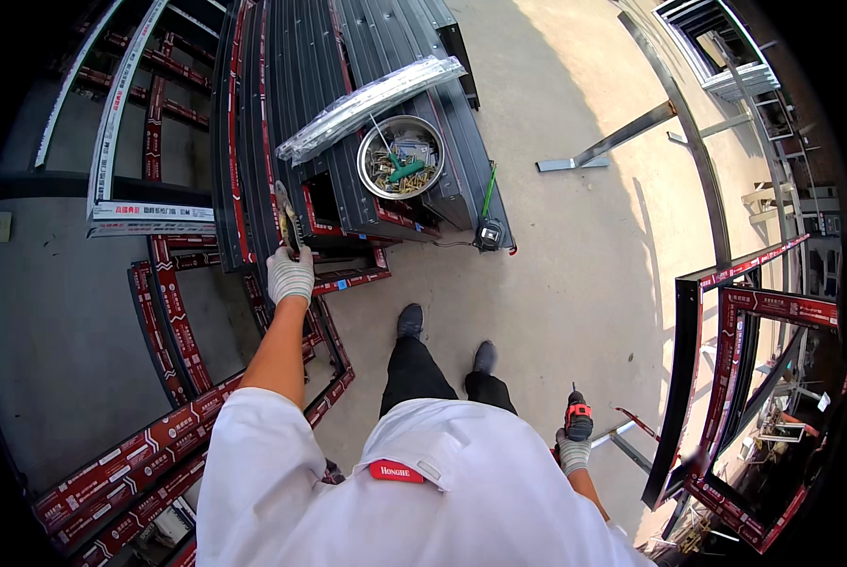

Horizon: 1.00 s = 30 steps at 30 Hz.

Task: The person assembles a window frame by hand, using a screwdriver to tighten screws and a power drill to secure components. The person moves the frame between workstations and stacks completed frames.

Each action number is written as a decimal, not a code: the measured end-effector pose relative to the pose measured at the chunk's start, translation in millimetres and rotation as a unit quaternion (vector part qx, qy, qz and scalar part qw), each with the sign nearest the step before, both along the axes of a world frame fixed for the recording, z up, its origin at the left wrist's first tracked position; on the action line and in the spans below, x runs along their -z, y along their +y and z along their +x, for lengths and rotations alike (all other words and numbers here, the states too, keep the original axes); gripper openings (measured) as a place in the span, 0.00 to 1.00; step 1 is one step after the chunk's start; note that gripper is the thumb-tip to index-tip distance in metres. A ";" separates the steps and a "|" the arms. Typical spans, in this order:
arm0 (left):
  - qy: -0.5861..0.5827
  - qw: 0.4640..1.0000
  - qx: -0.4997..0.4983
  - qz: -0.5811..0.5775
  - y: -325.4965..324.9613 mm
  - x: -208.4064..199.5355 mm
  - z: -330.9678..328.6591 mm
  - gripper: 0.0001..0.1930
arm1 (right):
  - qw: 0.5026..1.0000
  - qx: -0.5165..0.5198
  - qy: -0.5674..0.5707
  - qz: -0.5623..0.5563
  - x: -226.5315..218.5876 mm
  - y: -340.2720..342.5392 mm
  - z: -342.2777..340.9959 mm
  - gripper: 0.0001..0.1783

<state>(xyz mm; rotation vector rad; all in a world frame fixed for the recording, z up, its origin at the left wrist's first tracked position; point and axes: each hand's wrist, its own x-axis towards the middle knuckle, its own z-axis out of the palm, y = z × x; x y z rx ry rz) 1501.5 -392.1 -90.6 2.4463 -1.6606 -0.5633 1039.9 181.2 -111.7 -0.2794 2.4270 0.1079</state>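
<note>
One red and black drill (577,418) sits in the right hand (573,452), low by the person's side, fingers wrapped around its handle. Farther out, the left hand (289,274) grips one thin flat piece (284,215) at the near edge of the dark frame stack (348,113). Beyond, one round metal bowl (402,156) of screws and one long clear bag (371,104) rest on the stack.

My left hand (290,274) reaches far-left to the near end of the stack of profiles (367,104), gripping a flat piece (285,215) there. On that stack sits a bowl of screws (402,157), with a wrapped bundle (371,106) just beyond it. A tape measure (488,233) hangs at the stack's right corner. My right hand (573,452) holds a drill (577,416) near-right, beside the frames (744,378) leaning at the right.
</note>
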 end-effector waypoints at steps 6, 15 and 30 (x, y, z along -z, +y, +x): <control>-0.098 0.991 0.051 0.080 -29.9 19.0 7.8 0.28 | 0.993 0.112 -0.034 -0.032 -69.7 -50.0 71.8 0.14; 0.111 0.983 -0.058 0.134 -86.7 73.8 50.1 0.30 | 0.566 0.651 -0.209 -0.461 -29.4 -56.0 126.0 0.04; 0.637 0.733 -0.181 0.156 -32.4 47.6 112.4 0.08 | 0.066 0.828 -0.254 -0.496 19.6 16.0 140.7 0.16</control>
